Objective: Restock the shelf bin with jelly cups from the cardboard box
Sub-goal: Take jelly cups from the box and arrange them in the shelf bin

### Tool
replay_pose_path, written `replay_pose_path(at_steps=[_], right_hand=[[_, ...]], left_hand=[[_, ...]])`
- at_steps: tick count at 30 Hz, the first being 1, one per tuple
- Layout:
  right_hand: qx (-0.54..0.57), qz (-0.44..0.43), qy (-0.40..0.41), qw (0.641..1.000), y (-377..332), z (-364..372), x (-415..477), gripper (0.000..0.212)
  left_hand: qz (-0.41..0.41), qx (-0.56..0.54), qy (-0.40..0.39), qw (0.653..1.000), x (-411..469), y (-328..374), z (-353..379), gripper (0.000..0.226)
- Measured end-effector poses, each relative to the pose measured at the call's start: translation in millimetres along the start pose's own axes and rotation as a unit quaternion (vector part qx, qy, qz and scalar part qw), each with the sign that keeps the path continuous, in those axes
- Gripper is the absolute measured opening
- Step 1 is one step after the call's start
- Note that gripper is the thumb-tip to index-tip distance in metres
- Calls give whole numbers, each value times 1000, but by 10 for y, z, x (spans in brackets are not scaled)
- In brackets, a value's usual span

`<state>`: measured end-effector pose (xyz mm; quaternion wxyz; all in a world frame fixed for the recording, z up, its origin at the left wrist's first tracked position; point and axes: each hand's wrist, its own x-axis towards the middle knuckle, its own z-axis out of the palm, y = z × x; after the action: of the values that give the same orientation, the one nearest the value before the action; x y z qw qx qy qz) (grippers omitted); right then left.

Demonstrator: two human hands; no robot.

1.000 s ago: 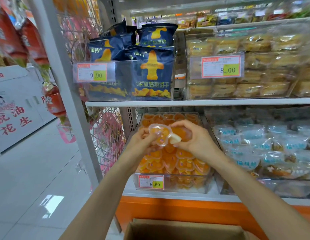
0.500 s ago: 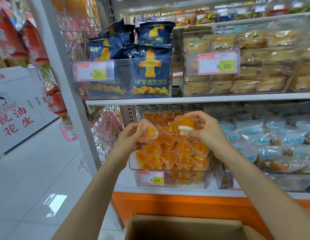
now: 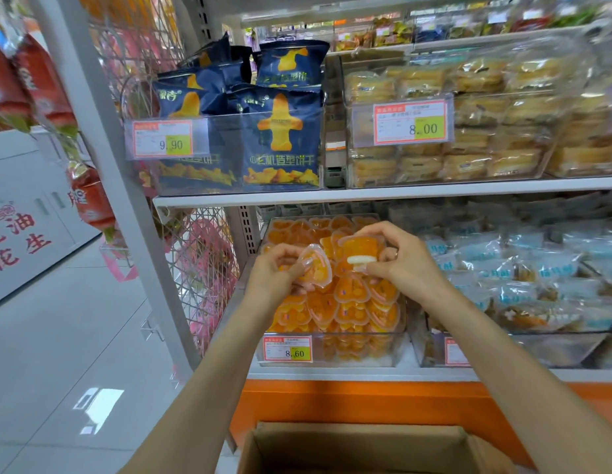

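Now left hand [image 3: 274,278] and right hand [image 3: 405,261] each grip a jelly cup [image 3: 361,249] over the 8.60 bin [image 3: 352,350].

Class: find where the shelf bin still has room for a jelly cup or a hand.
Jelly cups cover the whole shelf bin, heaped at its front wall. They seem lower at the back left, beside the perforated upright. Reach in through the gap under the upper shelf board.

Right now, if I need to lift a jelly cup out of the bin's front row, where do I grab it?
Pinch the protruding heart-shaped rim of a front-row jelly cup from above, I'd judge: the cups lie lid-up and overlapping, hiding their walls, and the bin walls off a low frontal approach.
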<state>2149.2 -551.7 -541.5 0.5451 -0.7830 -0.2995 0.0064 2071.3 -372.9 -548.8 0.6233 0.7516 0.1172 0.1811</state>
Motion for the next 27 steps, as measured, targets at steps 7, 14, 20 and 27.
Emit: replay_pose_path(at_steps=[7, 14, 20, 27], right_hand=[[197, 47, -1, 979, -7, -57, 8, 42], [278, 91, -16, 956, 36, 21, 54, 23], [105, -1, 39, 994, 126, 183, 112, 30], [13, -46, 17, 999, 146, 247, 102, 52]], left_hand=[[-15, -54, -16, 998, 6, 16, 24, 18], [-15, -52, 26, 998, 9, 16, -112, 12], [-4, -32, -6, 999, -40, 14, -66, 12], [11, -25, -45, 999, -66, 28, 2, 14]])
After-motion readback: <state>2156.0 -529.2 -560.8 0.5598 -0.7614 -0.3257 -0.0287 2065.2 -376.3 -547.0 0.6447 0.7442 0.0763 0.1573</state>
